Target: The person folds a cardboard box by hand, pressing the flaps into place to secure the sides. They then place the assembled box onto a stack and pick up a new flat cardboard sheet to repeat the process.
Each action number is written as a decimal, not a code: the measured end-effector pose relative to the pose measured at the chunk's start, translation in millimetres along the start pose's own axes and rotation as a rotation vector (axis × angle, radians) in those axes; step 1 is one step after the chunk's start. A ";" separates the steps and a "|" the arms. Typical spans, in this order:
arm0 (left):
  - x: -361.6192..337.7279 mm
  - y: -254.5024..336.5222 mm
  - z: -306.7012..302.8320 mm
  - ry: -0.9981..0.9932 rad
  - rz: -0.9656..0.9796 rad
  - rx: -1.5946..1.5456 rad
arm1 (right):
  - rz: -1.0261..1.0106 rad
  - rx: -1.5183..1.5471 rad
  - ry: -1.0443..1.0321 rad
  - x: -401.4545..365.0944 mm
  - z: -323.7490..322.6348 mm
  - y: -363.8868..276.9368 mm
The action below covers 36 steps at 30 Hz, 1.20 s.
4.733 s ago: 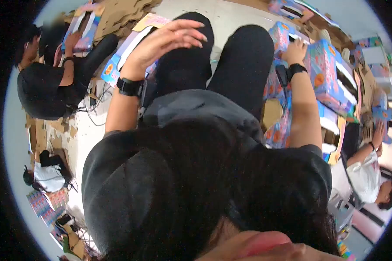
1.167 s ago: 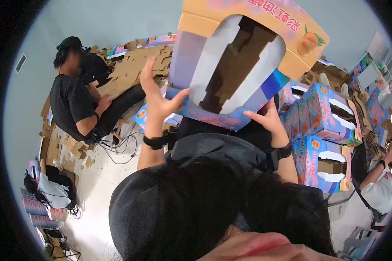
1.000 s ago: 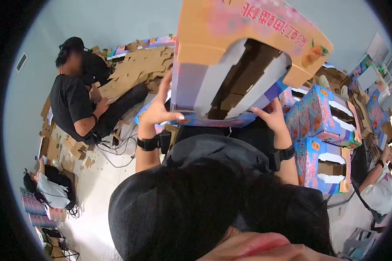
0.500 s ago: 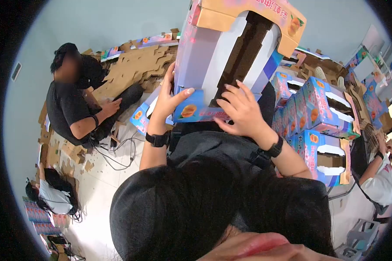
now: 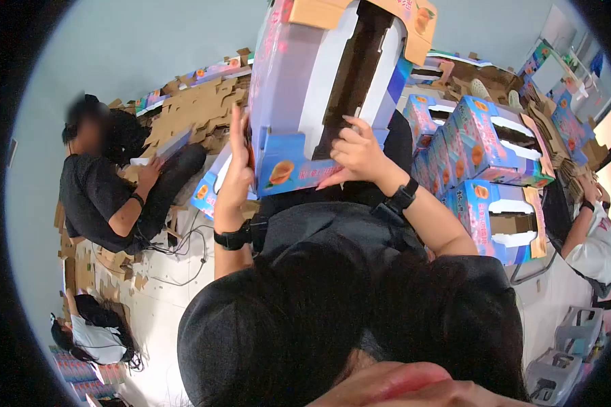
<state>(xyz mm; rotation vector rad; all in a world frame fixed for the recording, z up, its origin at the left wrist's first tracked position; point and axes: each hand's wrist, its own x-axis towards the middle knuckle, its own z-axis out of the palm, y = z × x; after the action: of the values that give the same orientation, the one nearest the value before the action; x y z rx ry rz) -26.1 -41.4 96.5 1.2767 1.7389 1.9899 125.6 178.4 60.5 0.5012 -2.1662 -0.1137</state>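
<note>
A printed cardboard box (image 5: 285, 102) with peach pictures, a long window in its face and an orange end is tilted up in front of me. My left hand (image 5: 236, 173) lies flat along the box's left side, fingers straight and pointing up, thumb not wrapped over the face. At the lower end of the window, my right hand (image 5: 360, 152) has its fingers curled over the blue edge panel, with the thumb below it. Inside the window the box looks dark brown.
Similar printed boxes (image 5: 478, 146) are stacked at my right. Another box (image 5: 204, 193) stands left behind my left hand. Cardboard sheets (image 5: 197, 112) lie at the back. One person (image 5: 102, 183) sits at left, another (image 5: 601, 237) at right. Cables (image 5: 200, 261) run over the floor.
My left thumb has come off the box's face, and that hand is now flat at the side. My right fingers have gone from spread to curled on the lower edge. The view has shifted.
</note>
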 end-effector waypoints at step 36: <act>-38.0 13.1 -76.0 -0.011 0.138 0.000 | 1.305 -0.697 -0.496 -213.5 -319.3 -65.8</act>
<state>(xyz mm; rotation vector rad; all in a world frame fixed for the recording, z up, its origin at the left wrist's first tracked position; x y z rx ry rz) -51.8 -123.3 95.8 1.4413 1.6884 2.0516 511.0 233.6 76.0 -1.4441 -2.2903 -0.2559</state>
